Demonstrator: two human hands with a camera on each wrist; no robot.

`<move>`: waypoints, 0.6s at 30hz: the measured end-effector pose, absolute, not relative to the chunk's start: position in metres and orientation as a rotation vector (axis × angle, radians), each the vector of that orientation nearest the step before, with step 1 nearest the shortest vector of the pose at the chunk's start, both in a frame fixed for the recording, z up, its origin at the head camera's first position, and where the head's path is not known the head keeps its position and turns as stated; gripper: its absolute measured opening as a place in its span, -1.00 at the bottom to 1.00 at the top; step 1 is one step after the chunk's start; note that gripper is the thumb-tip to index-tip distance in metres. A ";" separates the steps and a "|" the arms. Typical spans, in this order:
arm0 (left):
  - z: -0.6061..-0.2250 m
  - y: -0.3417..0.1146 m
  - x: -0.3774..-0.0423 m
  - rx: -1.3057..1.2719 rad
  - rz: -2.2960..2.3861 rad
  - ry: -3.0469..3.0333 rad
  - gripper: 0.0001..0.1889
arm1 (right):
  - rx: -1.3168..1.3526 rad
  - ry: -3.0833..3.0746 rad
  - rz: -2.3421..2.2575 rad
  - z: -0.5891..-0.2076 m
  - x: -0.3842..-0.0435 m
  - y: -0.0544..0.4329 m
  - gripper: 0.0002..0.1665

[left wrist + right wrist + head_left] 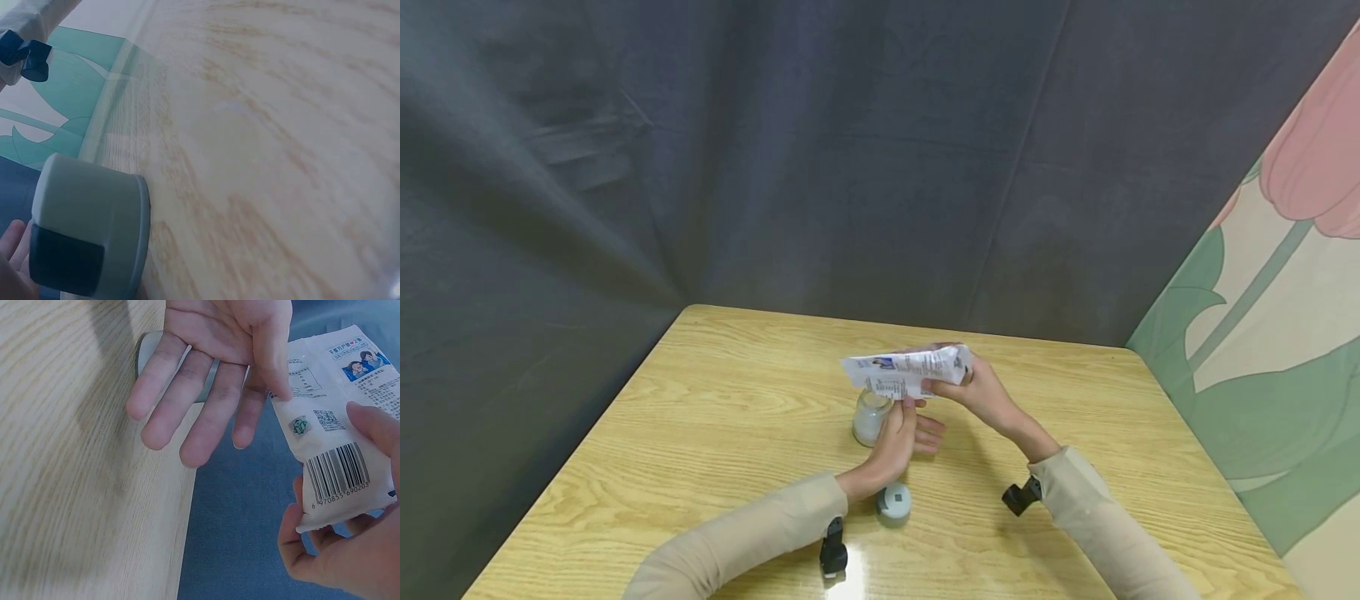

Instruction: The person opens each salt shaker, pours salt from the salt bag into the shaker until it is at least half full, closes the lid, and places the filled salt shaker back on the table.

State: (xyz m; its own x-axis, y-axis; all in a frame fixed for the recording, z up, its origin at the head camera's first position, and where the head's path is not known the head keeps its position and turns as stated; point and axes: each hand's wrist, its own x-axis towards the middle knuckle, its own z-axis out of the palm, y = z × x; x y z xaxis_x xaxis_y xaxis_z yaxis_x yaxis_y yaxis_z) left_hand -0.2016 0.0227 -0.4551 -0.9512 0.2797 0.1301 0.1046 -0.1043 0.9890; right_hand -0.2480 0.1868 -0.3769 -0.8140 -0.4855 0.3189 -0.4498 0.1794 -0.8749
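Packet (901, 375) is gripped by R hand (988, 397) above jar (868, 422), w/ straight-fingered L hand (898, 438) next to jar.

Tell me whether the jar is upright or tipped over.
Upright: in the head view, the jar stands with its base on the table and its rim uppermost, near the packet.

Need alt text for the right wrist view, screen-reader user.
The right hand grips a white printed packet showing a barcode and QR code. Beside it, the left hand shows its palm, fingers spread, partly covering a glass jar on a wood-grain table. Behind is a blue cloth backdrop.
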 end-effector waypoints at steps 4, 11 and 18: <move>-0.454 0.022 -0.202 0.436 2.206 2.010 -0.47 | -0.937 2.402 -1.753 -0.377 -0.248 0.186 -0.44; -0.454 0.022 -0.203 0.411 2.219 1.978 -0.52 | -0.914 2.427 -1.744 -0.377 -0.249 0.185 -0.43; -0.455 0.022 -0.205 0.406 2.231 1.954 -0.55 | -0.906 2.442 -1.738 -0.376 -0.249 0.184 -0.43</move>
